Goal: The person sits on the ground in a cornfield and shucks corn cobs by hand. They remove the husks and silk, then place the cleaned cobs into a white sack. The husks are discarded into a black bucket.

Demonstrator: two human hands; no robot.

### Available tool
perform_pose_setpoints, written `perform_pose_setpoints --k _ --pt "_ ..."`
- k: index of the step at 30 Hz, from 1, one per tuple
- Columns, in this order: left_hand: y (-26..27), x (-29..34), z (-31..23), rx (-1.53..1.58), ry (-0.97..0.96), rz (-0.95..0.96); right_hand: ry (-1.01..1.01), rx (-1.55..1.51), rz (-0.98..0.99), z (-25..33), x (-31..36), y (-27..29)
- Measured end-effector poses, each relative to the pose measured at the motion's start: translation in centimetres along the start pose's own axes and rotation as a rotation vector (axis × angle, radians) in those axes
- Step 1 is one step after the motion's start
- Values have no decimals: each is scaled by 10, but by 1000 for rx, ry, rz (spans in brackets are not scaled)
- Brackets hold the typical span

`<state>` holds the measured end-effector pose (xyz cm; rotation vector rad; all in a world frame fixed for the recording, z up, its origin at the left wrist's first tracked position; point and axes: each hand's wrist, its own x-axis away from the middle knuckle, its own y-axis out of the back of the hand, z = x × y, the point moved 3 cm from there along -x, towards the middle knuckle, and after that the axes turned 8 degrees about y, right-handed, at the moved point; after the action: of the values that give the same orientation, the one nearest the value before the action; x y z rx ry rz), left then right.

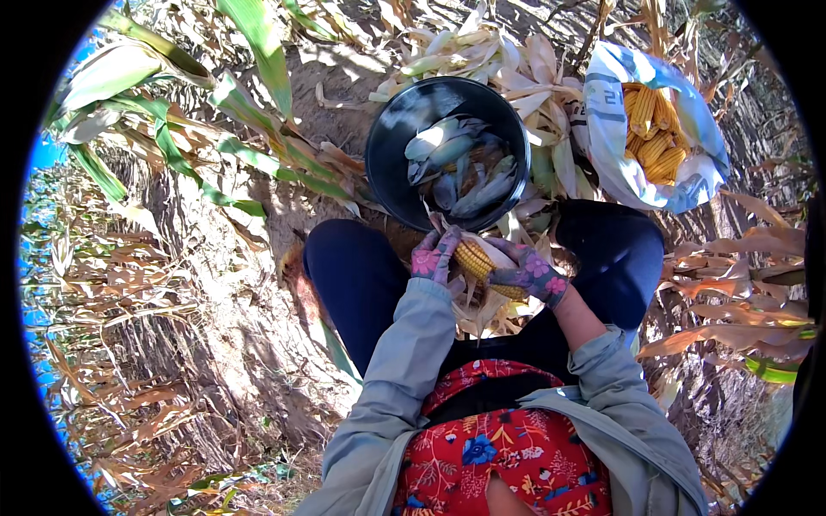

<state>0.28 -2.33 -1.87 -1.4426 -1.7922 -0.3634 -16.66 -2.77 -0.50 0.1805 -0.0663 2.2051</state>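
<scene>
Between my knees I hold a partly husked ear of corn (474, 261), its yellow kernels bare and pale husk peeled back around it. My left hand (435, 254), in a grey glove with pink flowers, grips the husk end beside the bucket rim. My right hand (533, 270), gloved alike, is wrapped round the ear's other side, with husk under the fingers. Just beyond my hands stands a black bucket (379, 129) with several ears still in their husks (447, 146) inside.
A white and blue sack (613, 176) of husked yellow corn (654, 133) stands open at the far right. Stripped husks (538, 73) lie piled behind the bucket. Green-leaved stalks (258, 52) lean in from the left. Dry leaves (731, 318) spread on the right.
</scene>
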Motion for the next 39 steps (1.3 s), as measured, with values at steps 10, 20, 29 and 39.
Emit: perform_pose_setpoints --k 10,20,29,39 --pt "14 -11 2 -24 -38 0 -38 -66 44 -5 -2 2" --pt "12 -3 7 246 -13 -56 24 -172 95 -7 -2 -2" --pt "16 -38 37 556 33 120 376 548 -199 -8 -14 -16" --pt "-2 -33 42 556 -14 285 136 9 -482 -50 -17 -8"
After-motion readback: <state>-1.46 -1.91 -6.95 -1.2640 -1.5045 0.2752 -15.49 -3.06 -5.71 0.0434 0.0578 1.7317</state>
